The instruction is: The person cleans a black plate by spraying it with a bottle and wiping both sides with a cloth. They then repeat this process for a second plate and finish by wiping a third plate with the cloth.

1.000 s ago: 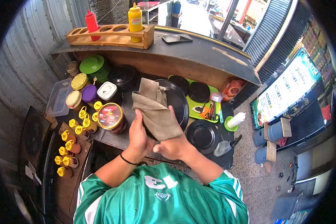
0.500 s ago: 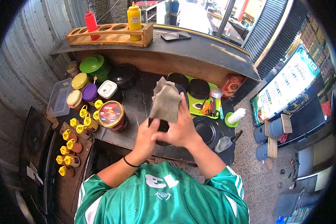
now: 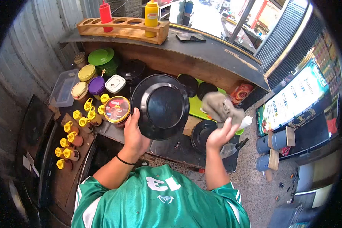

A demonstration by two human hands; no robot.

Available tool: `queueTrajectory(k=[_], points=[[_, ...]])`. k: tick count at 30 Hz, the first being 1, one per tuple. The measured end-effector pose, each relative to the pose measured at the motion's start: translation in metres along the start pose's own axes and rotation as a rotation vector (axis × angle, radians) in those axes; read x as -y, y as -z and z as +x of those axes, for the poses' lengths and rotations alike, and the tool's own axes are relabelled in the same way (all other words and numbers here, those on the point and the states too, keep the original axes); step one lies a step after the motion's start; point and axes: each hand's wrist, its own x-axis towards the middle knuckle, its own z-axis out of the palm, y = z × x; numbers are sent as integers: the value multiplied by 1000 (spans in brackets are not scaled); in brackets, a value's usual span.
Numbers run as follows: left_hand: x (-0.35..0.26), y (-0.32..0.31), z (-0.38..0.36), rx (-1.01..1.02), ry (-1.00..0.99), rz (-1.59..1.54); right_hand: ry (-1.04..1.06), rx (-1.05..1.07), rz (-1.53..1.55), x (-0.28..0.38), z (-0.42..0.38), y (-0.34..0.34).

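Note:
A round black plate (image 3: 161,104) is held up over the counter in my left hand (image 3: 135,133), thumb on its near face and the other fingers out of sight behind it. To the right, my right hand (image 3: 221,135) is raised with a crumpled grey cloth (image 3: 223,108) at its fingers, away from the plate. Below the cloth, another black plate (image 3: 203,135) lies on the dark counter (image 3: 171,150). A round tub with a red and brown lid (image 3: 117,109) stands just left of the held plate.
Yellow-capped bottles (image 3: 92,114) and lidded jars (image 3: 97,85) stand left. Green plates (image 3: 102,57) are stacked behind them. A green tray (image 3: 195,106) is at the back right. A wooden rack (image 3: 121,32) holds red and yellow squeeze bottles on the ledge.
My hands have moved apart. The cloth has gone right with my right hand, off the dark item it covered, and the black plate now shows its face in my left hand.

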Motion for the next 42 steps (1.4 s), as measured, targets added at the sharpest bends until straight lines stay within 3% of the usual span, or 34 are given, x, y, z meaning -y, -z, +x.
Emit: queueTrajectory(k=[2, 4, 6, 7, 8, 10, 12, 13, 16, 18, 19, 20, 22, 24, 26, 28, 30, 32, 34, 36, 40, 42], points=[[0, 4, 5, -19, 63, -137, 118, 273, 78, 11, -35, 5], [-3, -6, 2, -4, 145, -182, 102, 894, -21, 29, -59, 15], [0, -11, -4, 211, 273, -311, 471, 1256, -438, 36, -72, 11], [5, -10, -10, 191, 405, -307, 470, 1245, -448, 30, -80, 10], [13, -21, -11, 154, 249, -215, 528, 1206, -559, 17, -87, 8], [6, -26, -18, 226, 209, -193, 597, 1162, -660, 0, -84, 4], [17, -20, -18, 251, 122, -112, 289, 1025, -721, -9, -72, -2], [22, -19, -19, 269, 40, -37, 246, 974, -664, -11, -59, -7], [23, -23, -24, 276, 41, -13, 127, 835, -509, -15, -23, -27], [22, -20, -27, 286, 62, -7, 463, 430, -461, 7, -23, -83], [21, -17, -27, 305, 102, 6, 221, 725, -295, 4, -2, -58], [20, -14, -28, 322, 143, 19, 221, 728, -294, 4, 3, -57], [17, -14, -25, 266, 134, 71, 302, 876, -440, 7, 8, -59], [12, -13, -17, 215, 128, 125, 385, 854, -433, 12, 6, -68], [10, -5, -8, 223, 73, 339, 389, 1040, -323, 14, 3, -71], [13, 5, 1, 230, 94, 349, 420, 1047, -237, 21, -12, -79], [19, 5, 8, 164, 15, 378, 707, 1180, -220, 23, -26, -84], [14, -6, 6, 42, 15, 141, 619, 1107, -311, 37, -55, -80], [6, -11, 2, 34, -29, 106, 652, 1079, -328, 45, -67, -71], [-14, -14, 0, -34, 264, -34, 682, 1178, -343, 40, -78, -42], [-28, -39, 7, 115, 138, -193, 799, 1128, -232, 16, -69, -22], [-28, -49, 2, 205, 131, -227, 377, 1335, -277, 13, -60, -16]])
